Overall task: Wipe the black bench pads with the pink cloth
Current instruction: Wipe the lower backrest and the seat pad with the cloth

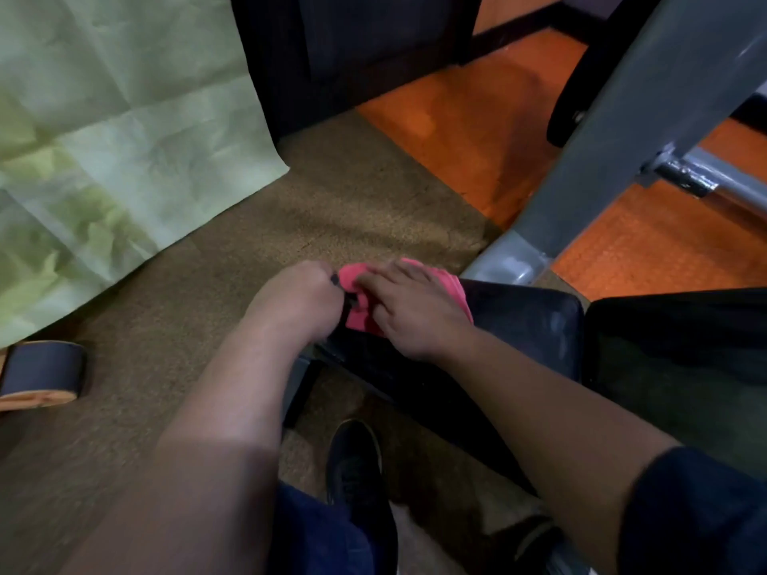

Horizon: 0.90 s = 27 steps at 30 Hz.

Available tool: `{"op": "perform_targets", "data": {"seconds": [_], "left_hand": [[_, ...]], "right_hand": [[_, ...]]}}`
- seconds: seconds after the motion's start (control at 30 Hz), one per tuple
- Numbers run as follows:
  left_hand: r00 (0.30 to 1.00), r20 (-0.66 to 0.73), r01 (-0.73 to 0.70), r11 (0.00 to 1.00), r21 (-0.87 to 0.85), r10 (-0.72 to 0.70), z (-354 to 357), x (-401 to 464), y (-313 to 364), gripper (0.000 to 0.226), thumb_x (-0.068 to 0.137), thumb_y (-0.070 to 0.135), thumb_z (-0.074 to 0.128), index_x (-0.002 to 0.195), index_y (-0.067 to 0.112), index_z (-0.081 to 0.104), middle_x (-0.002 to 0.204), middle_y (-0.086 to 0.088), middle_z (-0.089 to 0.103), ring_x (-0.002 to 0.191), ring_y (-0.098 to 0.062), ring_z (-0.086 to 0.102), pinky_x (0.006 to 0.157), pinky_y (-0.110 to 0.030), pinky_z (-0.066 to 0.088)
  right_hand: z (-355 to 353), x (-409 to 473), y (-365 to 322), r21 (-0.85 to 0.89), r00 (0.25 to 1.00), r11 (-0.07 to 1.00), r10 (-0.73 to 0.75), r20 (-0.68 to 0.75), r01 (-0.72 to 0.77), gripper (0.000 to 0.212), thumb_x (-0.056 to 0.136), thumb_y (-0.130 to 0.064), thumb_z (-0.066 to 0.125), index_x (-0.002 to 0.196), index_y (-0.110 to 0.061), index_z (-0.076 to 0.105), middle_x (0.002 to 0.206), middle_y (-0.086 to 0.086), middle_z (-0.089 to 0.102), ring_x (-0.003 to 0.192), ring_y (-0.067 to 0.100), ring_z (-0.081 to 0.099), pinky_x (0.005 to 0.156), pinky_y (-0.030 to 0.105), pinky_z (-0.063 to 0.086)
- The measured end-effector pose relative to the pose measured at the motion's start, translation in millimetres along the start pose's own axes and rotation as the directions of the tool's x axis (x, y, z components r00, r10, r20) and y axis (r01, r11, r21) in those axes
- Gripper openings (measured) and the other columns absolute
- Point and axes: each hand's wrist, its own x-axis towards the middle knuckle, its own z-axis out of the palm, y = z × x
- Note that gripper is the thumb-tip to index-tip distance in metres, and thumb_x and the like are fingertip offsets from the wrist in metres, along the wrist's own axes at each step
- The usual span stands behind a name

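Note:
The pink cloth (pixel 357 284) lies on the left end of a black bench pad (pixel 527 321). My right hand (pixel 411 309) rests flat on the cloth with its fingers spread, pressing it onto the pad. My left hand (pixel 296 298) is curled at the pad's left end, right beside the cloth; its fingers seem to grip the pad's edge, though they are partly hidden. A second black pad (pixel 680 367) adjoins the first on the right.
A grey metal frame post (pixel 622 134) rises to the right with a chrome bar (pixel 722 188). Brown carpet (pixel 199 325) and orange flooring (pixel 477 130) surround the bench. A pale green sheet (pixel 103 130) hangs at left. My shoe (pixel 357 471) stands below the pad.

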Motion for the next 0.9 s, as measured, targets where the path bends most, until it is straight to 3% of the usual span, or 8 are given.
{"op": "perform_targets", "data": {"seconds": [0.07,0.2,0.3,0.4,0.5,0.63,0.8,0.9], "left_hand": [[1.000,-0.009,-0.004,1.000,-0.018,0.003,2,0,1,0.019,0.092,0.020,0.054,0.103,0.013,0.068,0.115,-0.017,0.069,0.104,-0.033,0.063,0.081,-0.036,0.050],[1.000,-0.010,-0.010,1.000,-0.005,0.010,1,-1,-1,0.019,0.092,0.018,0.051,0.100,0.012,0.068,0.114,-0.018,0.068,0.106,-0.033,0.063,0.080,-0.034,0.048],[1.000,-0.017,0.006,1.000,-0.016,-0.006,1,0,0,0.023,0.093,0.019,0.052,0.110,0.012,0.066,0.122,-0.017,0.066,0.111,-0.033,0.061,0.084,-0.036,0.049],[1.000,-0.014,-0.005,1.000,-0.023,0.004,1,-1,3,0.012,0.091,0.016,0.051,0.091,0.015,0.063,0.113,-0.019,0.068,0.099,-0.034,0.062,0.074,-0.034,0.045],[1.000,-0.021,0.009,0.999,-0.031,-0.010,-1,-1,1,0.026,0.093,0.017,0.050,0.111,0.012,0.066,0.125,-0.018,0.065,0.116,-0.033,0.060,0.091,-0.037,0.049],[0.999,-0.037,-0.003,1.000,-0.024,0.002,1,0,0,0.019,0.093,0.026,0.053,0.076,0.018,0.056,0.102,-0.015,0.070,0.094,-0.034,0.063,0.071,-0.034,0.044],[0.999,-0.033,0.015,1.000,-0.028,-0.016,-2,-2,3,0.025,0.093,0.019,0.051,0.111,0.013,0.067,0.118,-0.017,0.068,0.112,-0.034,0.062,0.089,-0.040,0.051],[0.999,-0.035,0.016,0.999,-0.047,-0.018,0,0,2,0.014,0.092,0.019,0.051,0.086,0.016,0.064,0.103,-0.015,0.070,0.092,-0.032,0.061,0.072,-0.033,0.044]], "right_hand": [[4,9,-10,-0.008,0.999,0.999,0.052,0.006,-0.052,0.050,0.099,-0.030,0.041,0.149,-0.031,0.039,0.162,-0.001,0.034,0.148,0.027,0.026,0.123,0.046,0.012],[9,-4,1,0.016,0.996,0.996,-0.084,0.030,0.083,0.054,0.094,-0.032,0.038,0.148,-0.028,0.044,0.157,-0.001,0.040,0.147,0.027,0.030,0.123,0.048,0.017],[-2,12,2,0.068,0.999,0.997,0.033,0.018,-0.034,0.050,0.093,-0.029,0.040,0.142,-0.033,0.047,0.153,-0.002,0.046,0.142,0.026,0.036,0.121,0.044,0.020],[4,16,-11,0.035,0.999,0.999,-0.004,0.037,0.003,0.051,0.097,-0.028,0.042,0.148,-0.032,0.042,0.161,-0.003,0.036,0.149,0.024,0.026,0.122,0.044,0.013],[5,5,4,0.035,0.993,0.993,-0.113,0.042,0.112,0.055,0.093,-0.029,0.041,0.147,-0.028,0.046,0.158,-0.002,0.041,0.147,0.023,0.030,0.123,0.042,0.017],[-1,25,-7,0.063,0.999,0.998,0.031,0.006,-0.032,0.046,0.095,-0.027,0.045,0.141,-0.033,0.049,0.154,-0.006,0.045,0.143,0.022,0.036,0.119,0.042,0.022],[6,7,-7,0.027,0.991,0.991,-0.133,0.034,0.132,0.052,0.097,-0.030,0.043,0.149,-0.027,0.044,0.159,-0.003,0.040,0.149,0.024,0.026,0.123,0.043,0.013],[5,24,-14,0.022,1.000,1.000,-0.018,0.012,0.018,0.048,0.098,-0.032,0.041,0.146,-0.030,0.045,0.157,-0.002,0.041,0.145,0.026,0.031,0.121,0.044,0.017]]}}
